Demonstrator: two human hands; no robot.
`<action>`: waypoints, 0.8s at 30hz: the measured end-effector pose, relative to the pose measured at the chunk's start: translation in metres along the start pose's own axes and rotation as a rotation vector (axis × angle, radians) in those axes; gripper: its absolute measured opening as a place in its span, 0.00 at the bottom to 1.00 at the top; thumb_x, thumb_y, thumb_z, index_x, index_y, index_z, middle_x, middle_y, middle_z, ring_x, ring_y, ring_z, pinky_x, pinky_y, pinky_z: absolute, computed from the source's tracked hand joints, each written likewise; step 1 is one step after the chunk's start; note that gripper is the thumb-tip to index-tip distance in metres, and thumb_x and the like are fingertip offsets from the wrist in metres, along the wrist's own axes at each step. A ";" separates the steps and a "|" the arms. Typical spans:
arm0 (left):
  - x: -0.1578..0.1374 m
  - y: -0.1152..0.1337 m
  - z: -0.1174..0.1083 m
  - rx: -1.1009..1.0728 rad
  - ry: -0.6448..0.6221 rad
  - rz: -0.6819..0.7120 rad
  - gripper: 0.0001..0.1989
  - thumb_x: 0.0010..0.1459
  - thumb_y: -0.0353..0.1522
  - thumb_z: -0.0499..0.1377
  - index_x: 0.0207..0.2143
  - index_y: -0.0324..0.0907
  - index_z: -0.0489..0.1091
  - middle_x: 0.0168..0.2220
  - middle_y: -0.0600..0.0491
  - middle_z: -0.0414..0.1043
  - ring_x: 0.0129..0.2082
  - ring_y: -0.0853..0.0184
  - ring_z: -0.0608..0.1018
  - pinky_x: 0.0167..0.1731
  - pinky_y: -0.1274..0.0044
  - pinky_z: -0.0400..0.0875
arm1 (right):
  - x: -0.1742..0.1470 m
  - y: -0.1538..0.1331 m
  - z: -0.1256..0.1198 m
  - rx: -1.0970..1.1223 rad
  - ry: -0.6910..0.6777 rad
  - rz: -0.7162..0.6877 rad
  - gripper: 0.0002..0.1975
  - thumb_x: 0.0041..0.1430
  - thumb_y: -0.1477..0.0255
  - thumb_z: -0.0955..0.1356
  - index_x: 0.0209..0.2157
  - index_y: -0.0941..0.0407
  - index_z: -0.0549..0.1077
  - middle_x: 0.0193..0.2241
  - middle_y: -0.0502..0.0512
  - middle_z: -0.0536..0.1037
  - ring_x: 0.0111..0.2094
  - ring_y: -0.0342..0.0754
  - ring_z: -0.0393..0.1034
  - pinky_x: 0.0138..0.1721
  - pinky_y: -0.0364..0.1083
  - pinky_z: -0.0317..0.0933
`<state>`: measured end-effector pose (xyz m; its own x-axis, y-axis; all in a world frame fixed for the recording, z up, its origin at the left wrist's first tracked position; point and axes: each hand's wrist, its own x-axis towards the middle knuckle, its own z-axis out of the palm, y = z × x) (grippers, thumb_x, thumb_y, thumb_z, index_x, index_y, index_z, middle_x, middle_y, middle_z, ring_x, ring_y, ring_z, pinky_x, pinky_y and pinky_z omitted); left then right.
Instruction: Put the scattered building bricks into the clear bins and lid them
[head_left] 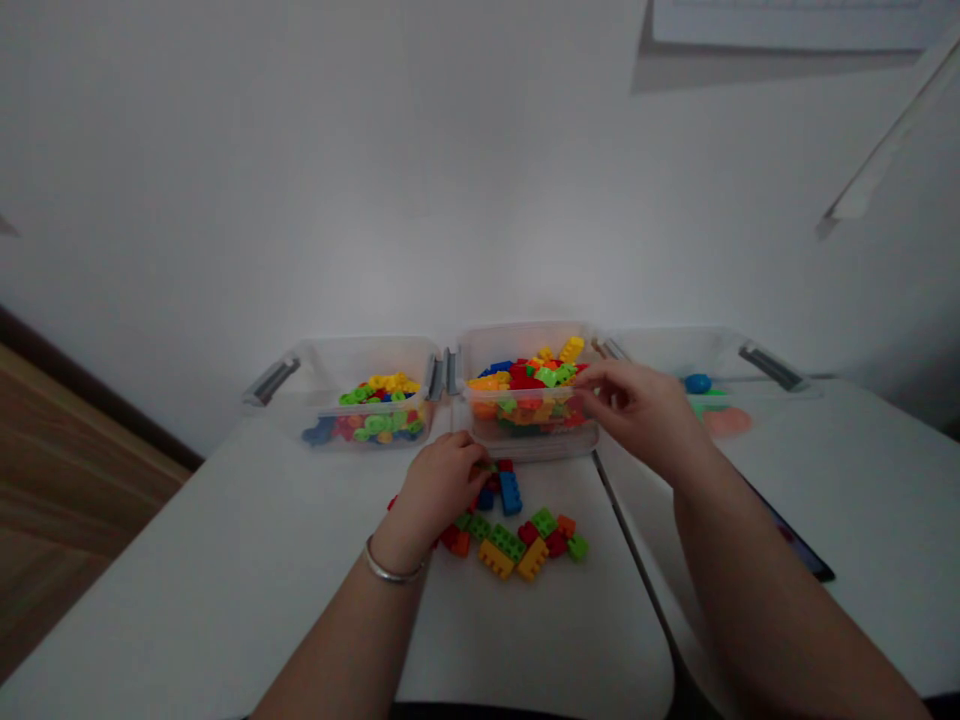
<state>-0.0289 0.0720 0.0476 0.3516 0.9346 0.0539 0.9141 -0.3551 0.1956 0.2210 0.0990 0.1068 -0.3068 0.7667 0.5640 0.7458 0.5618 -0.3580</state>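
Note:
My left hand (441, 482) is low over the pile of toy building bricks on the table, its fingers curled in among them. What those fingers hold, if anything, is hidden. A blue brick (511, 493) lies just right of its fingertips. Nearer to me are a green brick (508, 542) and a yellow brick (496, 560). My right hand (637, 412) is at the front right corner of the middle clear box (536, 452), which holds many coloured bricks (525, 378). Its thumb and fingers are drawn together; anything between them is too small to make out.
To the left stands a clear box (360, 352) with colourful plastic pieces. Another clear box (667, 340) on the right holds a blue piece (698, 383) and an orange one (726, 421). A dark phone-like device (806, 548) lies beyond my right forearm. Behind the boxes rises a white wall (375, 180).

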 end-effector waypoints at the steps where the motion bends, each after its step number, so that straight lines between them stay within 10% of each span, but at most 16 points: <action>1: 0.000 0.000 0.000 0.014 0.000 -0.015 0.10 0.59 0.30 0.56 0.39 0.42 0.77 0.41 0.48 0.74 0.41 0.62 0.76 0.44 0.72 0.70 | -0.001 -0.006 0.003 0.009 -0.115 -0.056 0.09 0.60 0.71 0.65 0.36 0.54 0.77 0.31 0.52 0.80 0.30 0.45 0.72 0.32 0.43 0.61; 8: 0.001 -0.002 -0.001 0.066 -0.026 -0.099 0.10 0.59 0.29 0.56 0.40 0.42 0.76 0.40 0.47 0.74 0.40 0.62 0.77 0.41 0.73 0.70 | -0.009 -0.027 0.050 -0.060 -0.693 -0.277 0.13 0.61 0.74 0.65 0.42 0.49 0.79 0.40 0.51 0.81 0.40 0.48 0.75 0.36 0.43 0.61; 24: -0.001 0.000 0.000 0.061 -0.040 -0.054 0.11 0.58 0.29 0.56 0.41 0.43 0.76 0.41 0.48 0.74 0.40 0.61 0.77 0.40 0.73 0.70 | -0.016 -0.020 0.067 -0.112 -0.759 -0.190 0.15 0.55 0.77 0.69 0.44 0.52 0.78 0.40 0.54 0.82 0.39 0.52 0.75 0.36 0.45 0.63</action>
<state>-0.0298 0.0709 0.0478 0.3082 0.9513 0.0056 0.9421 -0.3061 0.1367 0.1718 0.0959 0.0552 -0.7243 0.6861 -0.0687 0.6831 0.7004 -0.2067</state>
